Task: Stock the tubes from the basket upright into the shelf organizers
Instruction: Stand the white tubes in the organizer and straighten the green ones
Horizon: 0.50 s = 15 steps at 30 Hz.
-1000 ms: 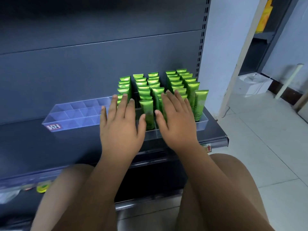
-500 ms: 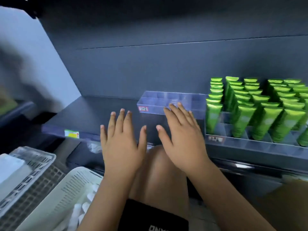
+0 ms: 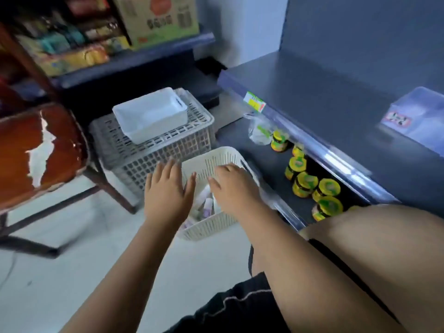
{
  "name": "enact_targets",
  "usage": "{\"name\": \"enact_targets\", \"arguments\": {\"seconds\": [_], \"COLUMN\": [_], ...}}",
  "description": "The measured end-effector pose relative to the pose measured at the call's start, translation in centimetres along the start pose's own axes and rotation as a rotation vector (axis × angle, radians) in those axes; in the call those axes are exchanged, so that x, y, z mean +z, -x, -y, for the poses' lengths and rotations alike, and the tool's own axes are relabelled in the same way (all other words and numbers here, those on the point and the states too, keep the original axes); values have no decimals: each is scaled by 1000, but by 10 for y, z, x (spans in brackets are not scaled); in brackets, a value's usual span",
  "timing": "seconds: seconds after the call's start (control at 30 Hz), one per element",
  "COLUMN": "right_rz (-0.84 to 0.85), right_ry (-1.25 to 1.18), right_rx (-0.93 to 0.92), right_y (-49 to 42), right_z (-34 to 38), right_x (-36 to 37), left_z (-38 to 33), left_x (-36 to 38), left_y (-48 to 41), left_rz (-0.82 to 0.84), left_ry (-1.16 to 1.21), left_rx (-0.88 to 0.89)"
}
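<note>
A white slotted basket [image 3: 217, 162] stands on the floor in front of me, with pale tubes [image 3: 206, 203] lying loose inside it. My left hand [image 3: 168, 191] hovers over the basket's left side, fingers spread and straight, holding nothing. My right hand [image 3: 234, 186] is over the basket's right side, palm down, its fingertips reaching toward the far rim; it holds nothing. At the far right edge, a corner of the clear shelf organizer [image 3: 418, 116] sits on the dark shelf [image 3: 324, 92]. The green tubes are out of view.
A larger grey crate [image 3: 153, 150] with a white tub [image 3: 150, 114] on it stands behind the basket. A brown chair [image 3: 40, 150] is at the left. Yellow-lidded jars [image 3: 310, 181] fill the lower shelf at the right. My knee [image 3: 374, 239] is at the lower right.
My view has swung left and down from the shelf with the green tubes to the floor basket. Both hands have come off the shelf and dropped over the basket.
</note>
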State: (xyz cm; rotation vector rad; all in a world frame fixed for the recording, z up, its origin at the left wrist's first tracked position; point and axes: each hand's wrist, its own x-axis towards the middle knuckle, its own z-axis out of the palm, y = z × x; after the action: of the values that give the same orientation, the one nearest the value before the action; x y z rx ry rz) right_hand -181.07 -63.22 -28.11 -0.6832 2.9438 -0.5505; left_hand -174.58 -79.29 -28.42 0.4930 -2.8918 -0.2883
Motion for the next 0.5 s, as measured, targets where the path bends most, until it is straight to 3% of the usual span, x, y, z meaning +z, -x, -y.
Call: {"name": "enact_targets", "arguments": {"seconds": [0.27,0.5], "right_rz": [396,653], "right_ry": [-15,-139], "right_rx": [294,422], "right_y": [-37,-103], "right_z": [-56,-32], "right_x": [58,61], "left_z": [42,48], "left_x": [82,103], "left_y": [-9,-39], "left_rz": [215,400], "left_ry": [100,395], "left_rx": [-133,-517]}}
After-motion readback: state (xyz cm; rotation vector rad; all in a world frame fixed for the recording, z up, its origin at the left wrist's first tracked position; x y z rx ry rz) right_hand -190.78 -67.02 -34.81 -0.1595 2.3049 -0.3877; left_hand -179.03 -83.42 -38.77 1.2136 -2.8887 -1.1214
